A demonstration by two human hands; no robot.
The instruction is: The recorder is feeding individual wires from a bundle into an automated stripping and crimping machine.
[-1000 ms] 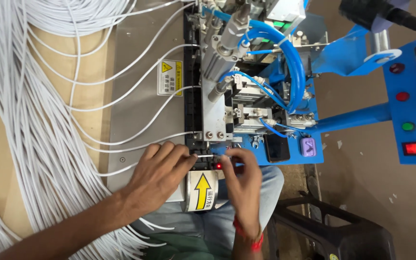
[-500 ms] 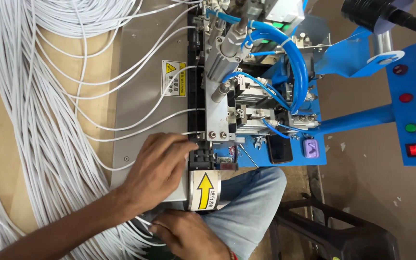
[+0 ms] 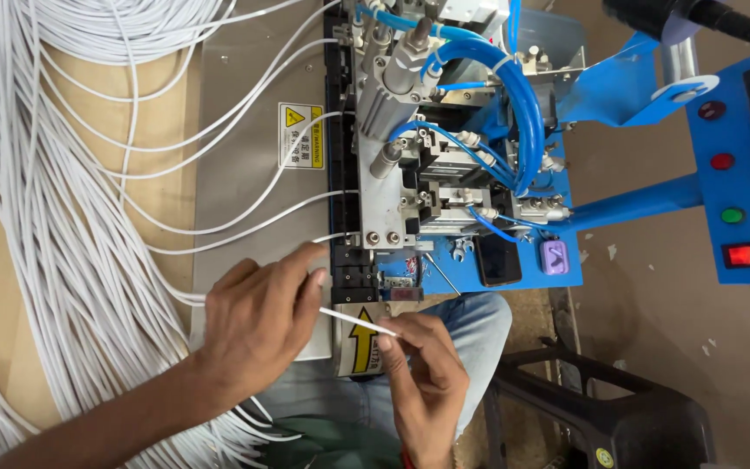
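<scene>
White cable point(image 3: 359, 320) at lower centre is pinched between both hands — left hand point(image 3: 258, 326), right hand point(image 3: 423, 369) — not yet in the black track point(image 3: 338, 156), where several cables point(image 3: 245, 230) already sit.

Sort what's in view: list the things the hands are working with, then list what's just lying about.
In hand:
- white cable, pinched by the left hand and the right hand
- black slotted rail holding other cables
- bundle of white cables

Lying about:
- dark phone
- small purple item
- black stool
</scene>
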